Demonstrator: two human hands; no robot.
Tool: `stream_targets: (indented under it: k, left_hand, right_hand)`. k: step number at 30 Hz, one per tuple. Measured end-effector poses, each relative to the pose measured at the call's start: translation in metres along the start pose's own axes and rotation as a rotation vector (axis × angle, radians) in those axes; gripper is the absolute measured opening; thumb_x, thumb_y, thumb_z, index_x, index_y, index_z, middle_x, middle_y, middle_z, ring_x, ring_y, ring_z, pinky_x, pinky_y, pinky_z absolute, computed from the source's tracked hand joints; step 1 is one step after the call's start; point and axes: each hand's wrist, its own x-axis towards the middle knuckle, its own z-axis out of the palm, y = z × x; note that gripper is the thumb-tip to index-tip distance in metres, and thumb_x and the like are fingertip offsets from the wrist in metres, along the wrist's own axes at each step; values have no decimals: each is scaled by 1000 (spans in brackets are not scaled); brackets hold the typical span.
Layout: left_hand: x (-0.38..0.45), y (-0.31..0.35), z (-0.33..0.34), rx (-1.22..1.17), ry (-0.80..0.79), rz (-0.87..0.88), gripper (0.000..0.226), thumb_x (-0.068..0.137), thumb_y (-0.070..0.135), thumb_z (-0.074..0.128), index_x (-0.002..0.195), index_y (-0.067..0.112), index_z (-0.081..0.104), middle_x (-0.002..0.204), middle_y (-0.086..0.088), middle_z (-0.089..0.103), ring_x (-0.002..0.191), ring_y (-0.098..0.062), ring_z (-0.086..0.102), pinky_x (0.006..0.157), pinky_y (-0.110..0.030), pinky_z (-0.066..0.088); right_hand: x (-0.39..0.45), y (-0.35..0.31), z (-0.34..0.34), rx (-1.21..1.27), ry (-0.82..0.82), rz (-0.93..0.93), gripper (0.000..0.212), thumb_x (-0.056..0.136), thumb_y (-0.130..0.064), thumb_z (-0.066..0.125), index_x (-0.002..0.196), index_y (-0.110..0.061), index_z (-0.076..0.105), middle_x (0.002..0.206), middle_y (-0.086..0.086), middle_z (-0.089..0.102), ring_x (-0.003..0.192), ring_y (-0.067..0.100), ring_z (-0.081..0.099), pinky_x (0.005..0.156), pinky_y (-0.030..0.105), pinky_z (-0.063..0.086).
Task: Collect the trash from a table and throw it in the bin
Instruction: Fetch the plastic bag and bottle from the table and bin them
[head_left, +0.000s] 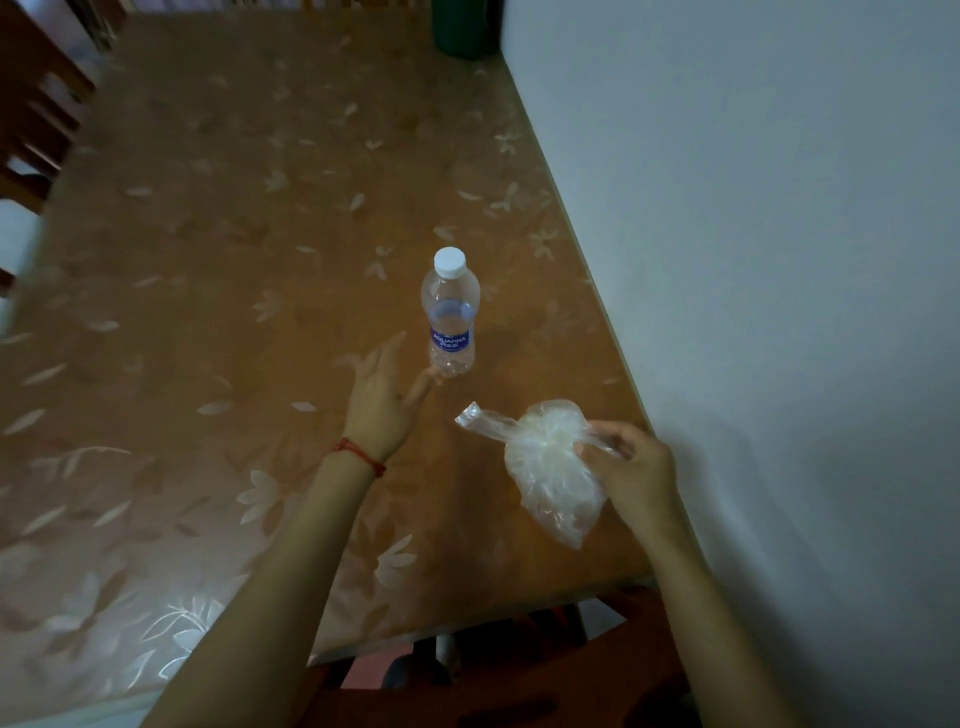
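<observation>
A clear plastic water bottle with a white cap and blue label stands upright on the table. My left hand, with a red string at the wrist, is stretched out with straight fingers just below and left of the bottle's base, its thumb tip close to it. My right hand grips a crumpled clear plastic bag near the table's right edge; the bag hangs slightly above the tabletop.
The table wears a brown cloth with pale leaf prints. A white wall runs along its right edge. A dark green container stands at the far corner. Wooden chairs sit at the left.
</observation>
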Motion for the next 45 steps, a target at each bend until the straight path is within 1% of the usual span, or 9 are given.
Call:
stream_targets:
  k: [4, 9, 13, 21, 27, 32, 37, 41, 45]
  left_hand:
    - [31, 17, 0, -150, 57, -71, 67, 86, 34, 59, 140, 6, 30, 146, -14, 35, 135, -25, 31, 106, -33, 25]
    - [63, 26, 8, -291, 29, -89, 78, 78, 37, 68, 140, 10, 31, 145, -9, 38, 132, -22, 36, 100, -28, 30]
    - [73, 30, 14, -328, -9, -73, 76, 72, 31, 75, 136, 14, 37, 137, -6, 48, 122, -21, 46, 100, -34, 40]
    - [65, 27, 13, -373, 46, -80, 70, 69, 25, 78, 129, 13, 43, 128, -5, 52, 110, -15, 49, 92, -27, 42]
    - [32, 15, -8, -439, 86, -87, 67, 70, 23, 77, 128, 14, 45, 127, -3, 53, 107, -12, 51, 87, -24, 43]
    - [-7, -13, -27, -448, 102, -116, 70, 68, 24, 79, 128, 16, 45, 126, -1, 55, 113, -18, 54, 93, -35, 48]
    - [-56, -35, -48, -458, 164, -139, 71, 67, 25, 79, 128, 17, 45, 125, 1, 55, 111, -14, 54, 89, -27, 47]
    - [-91, -47, -64, -486, 239, -172, 64, 64, 24, 80, 120, 24, 48, 112, 10, 56, 103, -8, 56, 84, -21, 48]
    - [-124, -55, -74, -500, 323, -203, 68, 63, 23, 82, 123, 18, 48, 117, 4, 57, 105, -10, 57, 85, -23, 48]
  right_hand:
    - [0, 0, 3, 47, -16, 12, 27, 76, -9, 72, 102, -15, 68, 94, -5, 66, 89, 10, 62, 70, 16, 47]
    - [-3, 1, 5, 38, -17, 30, 27, 76, -8, 72, 103, -15, 67, 95, -5, 66, 88, 9, 61, 69, 17, 48]
    - [-5, 3, 3, 23, -15, 36, 28, 77, -8, 71, 103, -14, 67, 95, -5, 65, 86, 8, 60, 68, 16, 48]
    - [-10, 2, 3, 23, -6, 54, 27, 77, -8, 71, 102, -16, 67, 90, -9, 64, 84, 3, 60, 66, 14, 47]
    - [-16, 0, 8, 7, -21, 37, 27, 77, -10, 71, 103, -16, 67, 95, -6, 65, 85, 6, 60, 64, 13, 46]
    - [-24, -5, 17, -18, -38, -15, 27, 77, -9, 71, 103, -16, 67, 89, -11, 63, 85, 4, 60, 65, 11, 45]
    - [-36, -10, 30, -25, -77, -77, 27, 76, -8, 72, 102, -16, 68, 92, -9, 65, 86, 3, 59, 68, 12, 45]
    - [-47, -19, 41, -16, -126, -130, 25, 76, -9, 72, 98, -18, 67, 90, -10, 64, 83, -2, 58, 71, 15, 46]
    - [-56, -29, 52, -8, -203, -186, 22, 76, -10, 72, 96, -18, 67, 85, -18, 62, 82, -4, 57, 73, 21, 50]
